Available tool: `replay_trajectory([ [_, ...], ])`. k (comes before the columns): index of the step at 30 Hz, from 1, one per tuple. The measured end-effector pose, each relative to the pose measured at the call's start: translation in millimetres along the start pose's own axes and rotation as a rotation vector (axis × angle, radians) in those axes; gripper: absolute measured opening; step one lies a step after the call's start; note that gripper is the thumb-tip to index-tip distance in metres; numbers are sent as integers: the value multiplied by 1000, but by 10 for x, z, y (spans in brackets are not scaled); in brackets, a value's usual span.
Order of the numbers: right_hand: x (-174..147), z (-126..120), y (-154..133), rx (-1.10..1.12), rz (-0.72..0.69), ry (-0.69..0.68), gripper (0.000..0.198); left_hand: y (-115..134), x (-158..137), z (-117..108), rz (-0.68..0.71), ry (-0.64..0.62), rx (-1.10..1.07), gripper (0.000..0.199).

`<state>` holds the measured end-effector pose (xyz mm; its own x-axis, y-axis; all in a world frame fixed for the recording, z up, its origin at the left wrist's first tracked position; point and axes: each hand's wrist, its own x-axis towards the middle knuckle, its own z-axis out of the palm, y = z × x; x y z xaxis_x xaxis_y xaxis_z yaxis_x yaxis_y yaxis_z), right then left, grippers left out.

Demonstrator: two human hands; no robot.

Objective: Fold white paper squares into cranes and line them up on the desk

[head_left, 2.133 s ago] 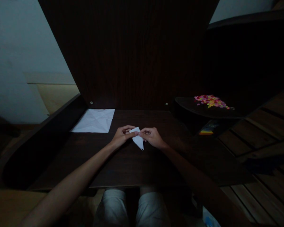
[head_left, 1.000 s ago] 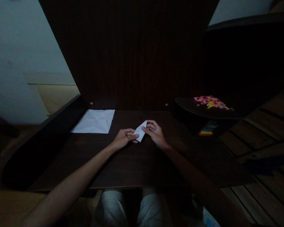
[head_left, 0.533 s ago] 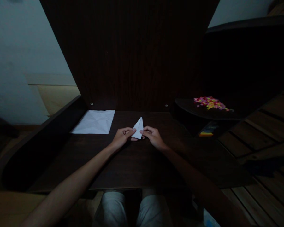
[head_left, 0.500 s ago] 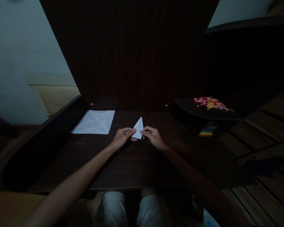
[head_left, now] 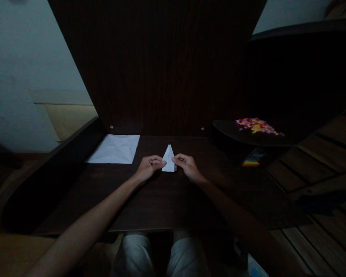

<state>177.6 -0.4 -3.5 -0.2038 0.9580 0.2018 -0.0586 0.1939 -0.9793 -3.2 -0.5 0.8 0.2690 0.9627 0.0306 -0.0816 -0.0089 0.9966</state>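
Observation:
Between my two hands is a small piece of folded white paper (head_left: 168, 163), its narrow tip pointing away from me and its straight base toward me. A crease or slit runs down its middle from the tip. My left hand (head_left: 148, 167) pinches the left edge, thumb on top. On the opposite edge, my right hand (head_left: 188, 166) pinches it the same way, fingers partly hidden behind. A creased white sheet (head_left: 115, 149) lies flat to the left of my left hand.
The dark wooden desk (head_left: 161, 207) has a raised side panel (head_left: 54, 173) at left and a tall back panel (head_left: 167, 77). On a low shelf (head_left: 227, 130) at right sits a pile of small pink, red and yellow pieces (head_left: 256, 125). A colourful item (head_left: 251, 161) is under it.
The folded paper has turned slightly, so its tip now points straight away and its base lies level. Both hands keep their pinch, almost in the same place.

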Motion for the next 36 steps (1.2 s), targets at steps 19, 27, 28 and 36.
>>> replay_trajectory([
  [19,1,28,40,170,114,20,21,32,2,56,-36,-30,-136,23],
  [27,-5,47,22,207,221,-67,26,3,42,23,-5,15,-162,21],
  [28,-7,46,17,201,231,-81,26,-4,50,20,3,29,-162,22],
  [36,-10,14,41,141,229,-135,27,-39,80,7,16,24,-126,26],
])
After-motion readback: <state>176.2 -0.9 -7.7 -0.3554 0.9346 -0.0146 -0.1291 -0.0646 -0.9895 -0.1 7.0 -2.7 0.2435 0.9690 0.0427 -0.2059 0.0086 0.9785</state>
